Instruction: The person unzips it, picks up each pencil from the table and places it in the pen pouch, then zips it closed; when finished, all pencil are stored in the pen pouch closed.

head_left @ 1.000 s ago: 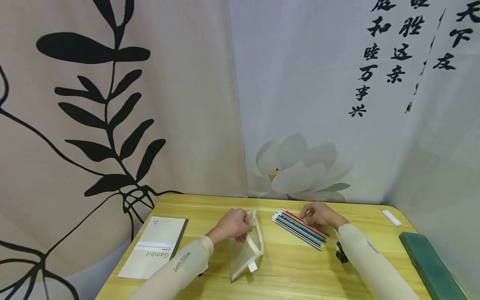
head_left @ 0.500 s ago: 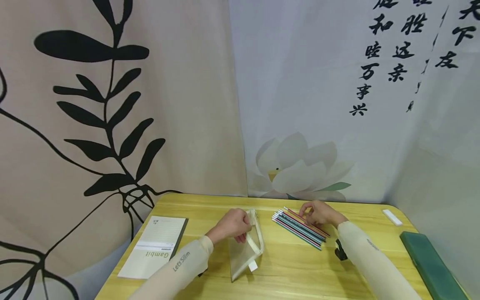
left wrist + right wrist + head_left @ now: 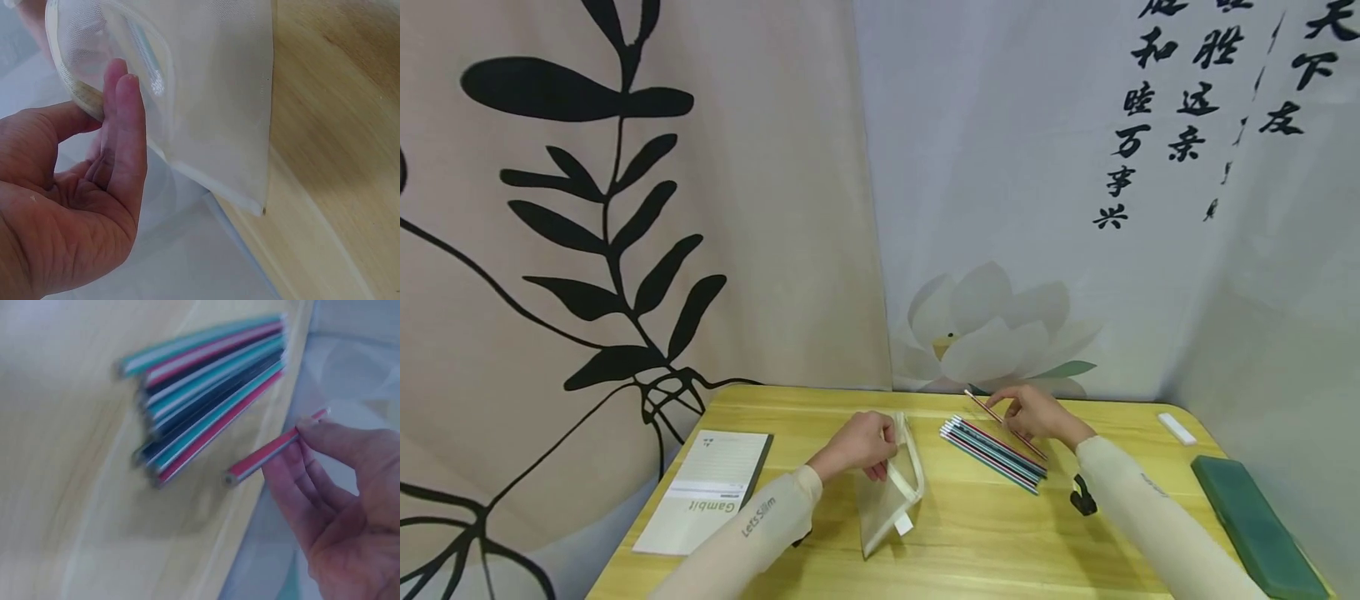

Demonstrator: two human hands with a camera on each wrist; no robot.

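Note:
My left hand pinches the rim of a pale mesh pouch, which stands tilted with its mouth held apart. In the left wrist view the pouch looks sheer, and thumb and fingers grip its edge. A red striped pencil is pinched between thumb and fingers of my right hand, raised off the table. Beside it a row of pencils in teal, red and dark stripes lies side by side on the wood. The right wrist view shows that row slightly blurred.
A notebook marked "Gambit" lies on the left of the wooden table. At the right are a small white block and a dark green case. A printed curtain hangs close behind the back edge.
My right hand has lifted the red pencil out of the row, up and away toward the back. The left hand keeps its hold on the pouch. The head view has shifted slightly.

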